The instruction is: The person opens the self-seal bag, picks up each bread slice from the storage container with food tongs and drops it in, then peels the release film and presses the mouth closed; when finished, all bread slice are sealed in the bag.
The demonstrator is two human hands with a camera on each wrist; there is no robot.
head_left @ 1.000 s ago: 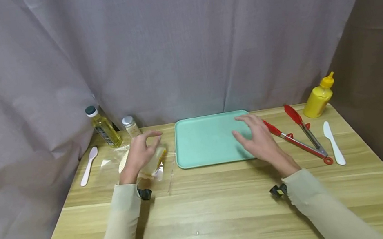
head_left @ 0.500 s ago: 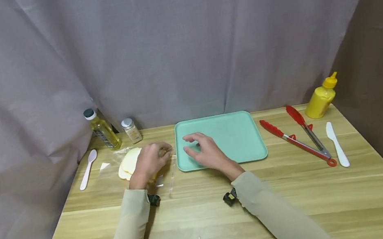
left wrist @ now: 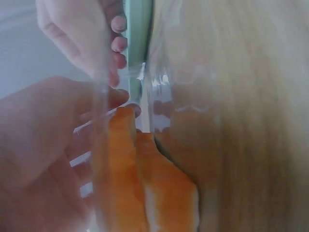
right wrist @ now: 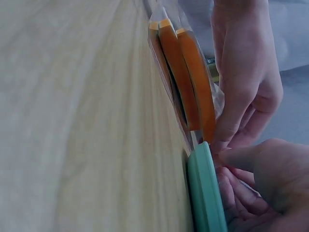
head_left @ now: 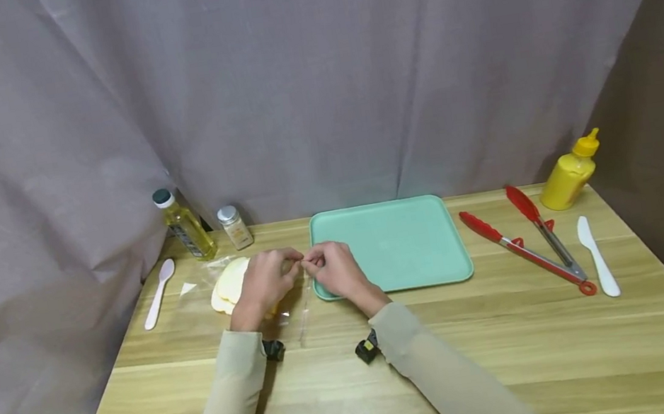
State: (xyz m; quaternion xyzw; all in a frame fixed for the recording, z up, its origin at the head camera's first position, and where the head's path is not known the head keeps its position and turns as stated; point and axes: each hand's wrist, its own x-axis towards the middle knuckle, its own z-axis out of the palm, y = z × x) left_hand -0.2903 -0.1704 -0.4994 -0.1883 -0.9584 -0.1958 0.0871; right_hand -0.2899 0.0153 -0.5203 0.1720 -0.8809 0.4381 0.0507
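Note:
A clear plastic bag (head_left: pixel 299 320) lies on the table with bread slices (head_left: pixel 232 283) inside; their orange-brown crusts (right wrist: pixel 197 89) show in the right wrist view. At the bag's end beside the tray, my left hand (head_left: pixel 265 279) pinches the plastic edge between thumb and fingers. Facing it, my right hand (head_left: pixel 340 270) pinches the same edge, the fingertips of both hands almost meeting. The right hand is over the left rim of a mint-green tray (head_left: pixel 395 244). The left wrist view sees the crusts (left wrist: pixel 123 169) through the plastic, close to the left palm.
Behind the bag stand an oil bottle (head_left: pixel 189 232) and a small seasoning jar (head_left: pixel 236 228). A pale spoon (head_left: pixel 159 293) lies at far left. Right of the tray are red-tipped tongs (head_left: pixel 532 256), a white knife (head_left: pixel 598 256) and a yellow squeeze bottle (head_left: pixel 569 179).
My right hand has moved left from over the tray's right side to the bag's edge. My left hand has shifted slightly right, and both hands have closed on the plastic.

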